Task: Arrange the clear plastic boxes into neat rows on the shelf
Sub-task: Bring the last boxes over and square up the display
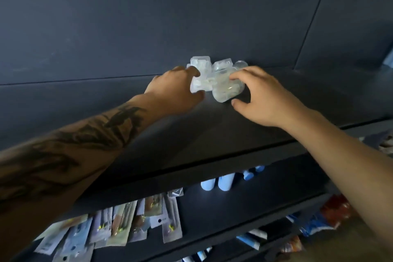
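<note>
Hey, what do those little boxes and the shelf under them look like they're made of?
Clear boxes: thin, glossy transparent plastic, judging by see-through walls and bright glints. Shelf: dark, matte board, probably painted metal or laminate; the soft, dull sheen leaves it open.

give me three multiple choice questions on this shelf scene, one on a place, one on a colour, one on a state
1. Where are the clear plastic boxes?
A. at the back of the dark shelf, by its rear wall
B. at its front edge
C. on the floor

2. What colour are the cylindrical tubes on the shelf below?
A. red
B. light blue
C. green

3. What is the left hand doing?
A. hanging idle
B. lying flat on the shelf
C. gripping a clear box with curled fingers

Key: 1 A, the boxes sit near the rear wall; 2 B, the tubes look pale blue; 3 C, thumb and fingers wrap a box, while the right hand touches the neighbouring one.
</note>
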The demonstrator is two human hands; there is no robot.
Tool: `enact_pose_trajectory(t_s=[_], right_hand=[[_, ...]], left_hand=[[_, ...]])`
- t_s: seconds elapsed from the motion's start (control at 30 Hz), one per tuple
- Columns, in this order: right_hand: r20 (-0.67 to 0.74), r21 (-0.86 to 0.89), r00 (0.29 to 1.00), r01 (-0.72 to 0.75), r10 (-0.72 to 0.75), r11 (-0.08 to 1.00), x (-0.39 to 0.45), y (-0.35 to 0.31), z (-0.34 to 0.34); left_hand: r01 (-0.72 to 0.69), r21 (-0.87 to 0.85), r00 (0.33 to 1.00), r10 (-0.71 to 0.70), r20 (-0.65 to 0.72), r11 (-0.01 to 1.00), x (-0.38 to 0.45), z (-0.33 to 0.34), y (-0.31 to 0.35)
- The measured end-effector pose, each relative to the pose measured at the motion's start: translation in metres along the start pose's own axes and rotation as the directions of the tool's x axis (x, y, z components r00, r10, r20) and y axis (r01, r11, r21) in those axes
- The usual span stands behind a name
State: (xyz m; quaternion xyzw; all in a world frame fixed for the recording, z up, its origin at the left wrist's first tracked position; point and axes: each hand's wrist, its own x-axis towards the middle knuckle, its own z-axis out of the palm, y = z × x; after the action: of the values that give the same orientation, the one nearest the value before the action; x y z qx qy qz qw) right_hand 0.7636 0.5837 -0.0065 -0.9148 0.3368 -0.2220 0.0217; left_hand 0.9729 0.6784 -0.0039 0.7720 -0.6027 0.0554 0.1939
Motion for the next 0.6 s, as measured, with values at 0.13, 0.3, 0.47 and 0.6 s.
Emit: enact_pose_trajectory(t_s=[0.13,0.3,0.47,0.6], right_hand=[[0.083,-0.022,0.985,0.156,-0.154,0.987,0.036,0.035,0.003],[0.145,0.024,0.941,0.306,-0.306,0.952,0.064,0.061,0.011],[0.162,0.001,0.92,0.362,-0.358,0.932,0.073,0.072,0.019],[0.174,0.042,0.912,0.369,-0.371,0.928,0.076,0.08,0.024]], left_hand=[[0.033,0.102,0.998,-0.028,-0.049,0.994,0.022,0.016,0.008],[0.082,0.165,0.996,-0.076,-0.044,0.983,0.04,0.042,0.015],[0.137,0.19,0.99,-0.125,-0.07,0.972,0.048,0.047,0.015],[0.117,0.113,0.99,-0.107,-0.09,0.987,0.045,0.047,0.011]])
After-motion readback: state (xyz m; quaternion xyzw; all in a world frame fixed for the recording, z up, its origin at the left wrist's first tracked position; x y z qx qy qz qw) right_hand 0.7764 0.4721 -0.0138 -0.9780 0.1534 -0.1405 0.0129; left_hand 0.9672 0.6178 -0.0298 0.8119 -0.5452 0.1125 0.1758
